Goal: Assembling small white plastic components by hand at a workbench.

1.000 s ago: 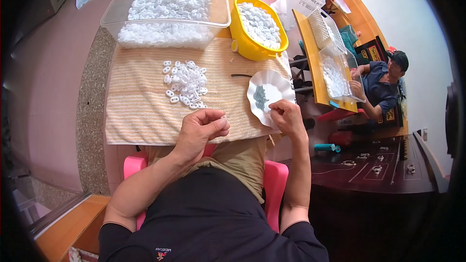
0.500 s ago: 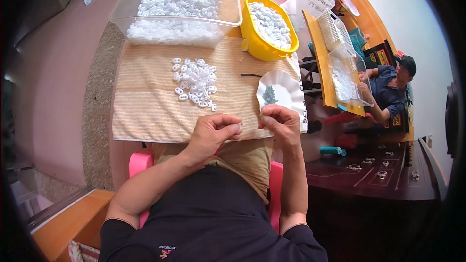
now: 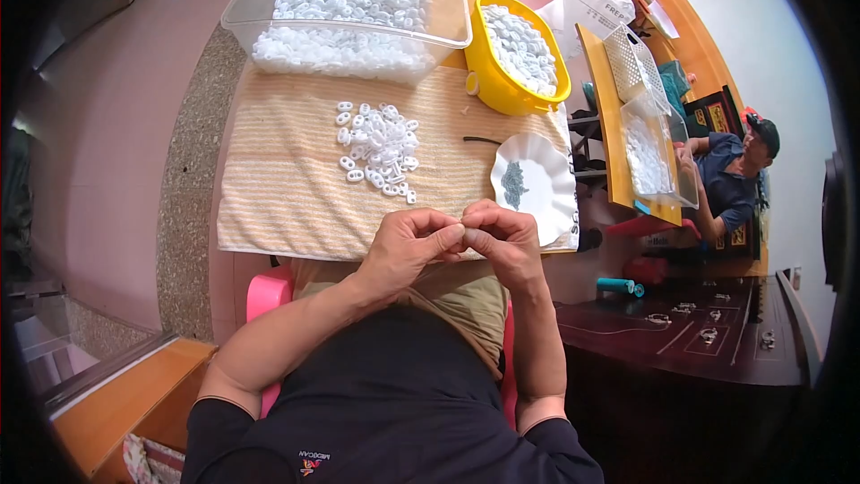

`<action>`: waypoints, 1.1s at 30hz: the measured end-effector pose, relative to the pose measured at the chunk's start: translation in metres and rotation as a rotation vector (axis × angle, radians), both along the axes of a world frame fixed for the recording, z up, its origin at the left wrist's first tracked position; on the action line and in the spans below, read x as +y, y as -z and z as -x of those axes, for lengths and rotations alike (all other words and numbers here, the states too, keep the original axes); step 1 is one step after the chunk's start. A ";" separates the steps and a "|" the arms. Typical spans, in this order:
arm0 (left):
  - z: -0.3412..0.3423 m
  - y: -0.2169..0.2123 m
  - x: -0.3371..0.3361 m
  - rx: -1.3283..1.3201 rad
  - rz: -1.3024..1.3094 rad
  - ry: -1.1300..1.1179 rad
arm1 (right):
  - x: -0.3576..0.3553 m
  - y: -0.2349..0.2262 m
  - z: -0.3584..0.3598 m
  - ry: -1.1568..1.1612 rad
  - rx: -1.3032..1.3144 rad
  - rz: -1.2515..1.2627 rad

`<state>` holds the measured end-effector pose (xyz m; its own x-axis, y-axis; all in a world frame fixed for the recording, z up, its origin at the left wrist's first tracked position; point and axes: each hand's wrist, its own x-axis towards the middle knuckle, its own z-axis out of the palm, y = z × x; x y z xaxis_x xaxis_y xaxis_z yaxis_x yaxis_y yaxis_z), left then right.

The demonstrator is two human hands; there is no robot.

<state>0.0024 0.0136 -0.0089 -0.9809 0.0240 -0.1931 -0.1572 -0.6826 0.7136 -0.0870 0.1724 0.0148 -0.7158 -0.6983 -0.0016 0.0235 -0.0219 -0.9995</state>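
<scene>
My left hand (image 3: 414,246) and my right hand (image 3: 504,240) meet fingertip to fingertip above the near edge of a striped towel (image 3: 296,202). Both are closed in a pinch, and whatever lies between the fingertips is hidden. Beyond my left hand, a loose pile of small white oval plastic pieces with two holes (image 3: 381,145) is spread on the towel. Just past my right hand sits a white fluted dish (image 3: 548,184), holding a small heap of tiny grey-green bits (image 3: 513,185). A short black strip (image 3: 482,140) lies left of the dish.
A large clear bin (image 3: 345,36) of white pieces stands at the back, with a yellow tub (image 3: 484,67) of similar pieces beside it. At the right, a person (image 3: 730,170) in a cap works over another clear bin (image 3: 658,157). A dark table with metal fittings (image 3: 690,332) is nearer.
My two hands have come together; they were apart, each pinching, half a second ago. The whole view has shifted slightly, so the table appears further right.
</scene>
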 end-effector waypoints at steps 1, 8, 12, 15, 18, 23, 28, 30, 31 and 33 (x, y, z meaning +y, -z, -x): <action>0.000 0.001 0.000 0.017 0.006 0.001 | 0.000 0.000 0.000 0.000 0.000 0.000; 0.000 0.002 0.002 0.017 0.083 -0.017 | 0.004 0.009 -0.001 0.031 0.044 -0.005; 0.000 0.005 0.002 0.048 0.179 -0.053 | -0.001 0.006 -0.005 0.070 0.170 -0.115; 0.000 0.006 0.003 0.068 0.201 -0.079 | -0.003 0.004 -0.007 0.072 0.334 -0.207; 0.000 0.007 0.004 0.045 0.222 -0.086 | -0.008 0.006 -0.009 0.101 0.546 -0.222; -0.001 0.007 0.004 0.046 0.273 -0.125 | -0.014 0.005 -0.015 0.167 0.527 -0.243; 0.000 0.009 0.003 0.080 0.398 -0.171 | -0.014 0.009 -0.014 0.168 0.575 -0.216; 0.000 0.009 0.003 0.079 0.387 -0.176 | -0.013 0.012 -0.014 0.168 0.574 -0.217; 0.000 0.009 0.004 0.079 0.377 -0.181 | -0.013 0.013 -0.013 0.167 0.575 -0.217; 0.000 0.006 0.004 0.046 0.352 -0.192 | -0.013 0.014 -0.013 0.163 0.537 -0.204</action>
<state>0.0021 0.0176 -0.0148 -0.9689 -0.2206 -0.1126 -0.0129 -0.4089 0.9125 -0.0740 0.1598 0.0012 -0.7516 -0.6030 0.2676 -0.4738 0.2112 -0.8549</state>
